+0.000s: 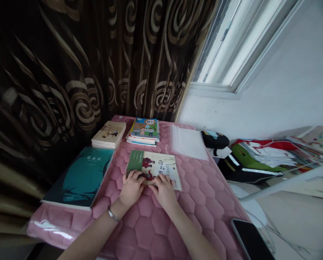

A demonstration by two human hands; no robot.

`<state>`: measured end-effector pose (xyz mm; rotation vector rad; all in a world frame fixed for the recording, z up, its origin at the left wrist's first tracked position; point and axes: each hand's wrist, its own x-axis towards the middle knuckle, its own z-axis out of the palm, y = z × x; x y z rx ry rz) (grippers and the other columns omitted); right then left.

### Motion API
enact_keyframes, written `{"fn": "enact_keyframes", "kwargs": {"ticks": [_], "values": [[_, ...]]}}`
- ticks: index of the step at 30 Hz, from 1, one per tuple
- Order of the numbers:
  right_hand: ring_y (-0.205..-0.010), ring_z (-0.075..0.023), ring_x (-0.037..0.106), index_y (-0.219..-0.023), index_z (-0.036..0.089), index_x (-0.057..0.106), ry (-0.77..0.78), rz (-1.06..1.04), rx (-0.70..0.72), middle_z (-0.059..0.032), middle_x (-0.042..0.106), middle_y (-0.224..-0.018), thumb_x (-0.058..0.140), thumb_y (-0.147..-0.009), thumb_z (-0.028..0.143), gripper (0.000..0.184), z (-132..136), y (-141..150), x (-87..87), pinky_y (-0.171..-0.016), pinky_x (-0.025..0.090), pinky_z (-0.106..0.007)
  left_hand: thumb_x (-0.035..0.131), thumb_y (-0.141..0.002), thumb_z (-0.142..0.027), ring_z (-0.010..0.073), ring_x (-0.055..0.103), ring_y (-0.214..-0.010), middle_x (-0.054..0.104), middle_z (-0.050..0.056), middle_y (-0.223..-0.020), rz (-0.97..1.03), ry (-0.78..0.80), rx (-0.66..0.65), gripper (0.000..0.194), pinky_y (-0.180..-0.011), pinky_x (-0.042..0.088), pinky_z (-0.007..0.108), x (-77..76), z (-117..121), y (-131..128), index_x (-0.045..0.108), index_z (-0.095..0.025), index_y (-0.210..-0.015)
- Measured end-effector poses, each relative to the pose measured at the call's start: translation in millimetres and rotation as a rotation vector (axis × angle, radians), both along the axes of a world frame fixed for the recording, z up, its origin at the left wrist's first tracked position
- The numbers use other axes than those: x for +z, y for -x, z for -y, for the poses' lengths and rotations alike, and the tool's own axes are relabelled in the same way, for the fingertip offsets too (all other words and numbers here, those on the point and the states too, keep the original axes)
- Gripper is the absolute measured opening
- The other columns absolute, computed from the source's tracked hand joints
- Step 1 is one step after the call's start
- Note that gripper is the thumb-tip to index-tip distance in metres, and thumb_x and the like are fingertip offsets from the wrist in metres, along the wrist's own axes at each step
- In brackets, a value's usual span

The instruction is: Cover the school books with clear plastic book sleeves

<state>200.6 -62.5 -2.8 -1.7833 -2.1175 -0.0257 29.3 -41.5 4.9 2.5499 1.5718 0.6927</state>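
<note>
A green-and-cream paperback (170, 168) lies flat near the middle of the pink quilted tabletop (204, 206), under both hands. The fingers of the left hand (132, 187) and right hand (164, 188) are bent and slightly spread over its near edge, thumbs turned inward; whether they grip it cannot be told. A teal book (81, 177) occupies the left edge, cream books (109, 133) the far left corner, a mathematics textbook (145, 128) tops a stack by the far edge, and translucent sheets (190, 142) lie toward the far right corner.
</note>
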Motion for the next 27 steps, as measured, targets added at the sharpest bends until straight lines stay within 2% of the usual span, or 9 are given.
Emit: {"fn": "enact_keyframes", "kwargs": {"ticks": [4, 8, 14, 19, 27], "values": [[-0.097, -0.0252, 0.055, -0.089, 0.024, 0.065, -0.039, -0.022, -0.043, -0.0072, 0.062, -0.102, 0.061, -0.09, 0.04, 0.017, 4.5, -24.0, -3.0, -0.079, 0.039, -0.036, 0.067, -0.083, -0.022, 0.0281, 0.054, -0.117, 0.065, 0.005, -0.123, -0.012, 0.006, 0.094, 0.018, -0.104, 0.034, 0.055, 0.3, -2.9, 20.9, 0.072, -0.03, -0.099], [-0.099, -0.0274, 0.053, -0.094, 0.026, 0.067, -0.062, -0.014, -0.145, -0.0081, 0.062, -0.109, 0.063, -0.087, 0.041, 0.018, 14.7, -55.2, -8.5, -0.08, 0.039, -0.038, 0.069, -0.083, -0.028, 0.0281, 0.056, -0.113, 0.064, 0.005, -0.124, -0.025, 0.009, 0.194, 0.02, -0.099, 0.039, 0.051, 1.7, -4.9, 43.9, 0.072, -0.031, -0.103], [-0.102, -0.0283, 0.054, -0.094, 0.028, 0.07, -0.043, -0.023, -0.25, -0.0067, 0.065, -0.111, 0.065, -0.086, 0.037, 0.014, 24.7, -92.3, -17.3, -0.08, 0.04, -0.038, 0.066, -0.085, -0.028, 0.0262, 0.059, -0.106, 0.068, 0.006, -0.111, -0.019, 0.054, 0.258, 0.021, -0.092, 0.044, 0.045, -1.0, -5.7, 58.7, 0.072, -0.029, -0.106], [-0.105, -0.0259, 0.058, -0.098, 0.032, 0.071, 0.005, -0.044, -0.201, -0.0021, 0.071, -0.105, 0.059, -0.089, 0.029, 0.015, 26.1, -105.1, -22.1, -0.087, 0.039, -0.04, 0.064, -0.086, -0.023, 0.0265, 0.061, -0.104, 0.072, 0.004, -0.106, 0.005, 0.053, 0.26, 0.02, -0.091, 0.043, 0.045, -4.5, -6.9, 63.0, 0.074, -0.03, -0.102], [-0.106, -0.0238, 0.059, -0.103, 0.034, 0.073, 0.006, -0.138, -0.194, -0.0017, 0.072, -0.105, 0.052, -0.091, 0.024, 0.026, 27.0, -110.1, -28.9, -0.09, 0.039, -0.039, 0.059, -0.086, -0.017, 0.0254, 0.065, -0.098, 0.075, 0.003, -0.101, 0.048, 0.055, 0.263, 0.022, -0.09, 0.043, 0.043, -4.9, -4.7, 70.8, 0.077, -0.029, -0.092]]}}
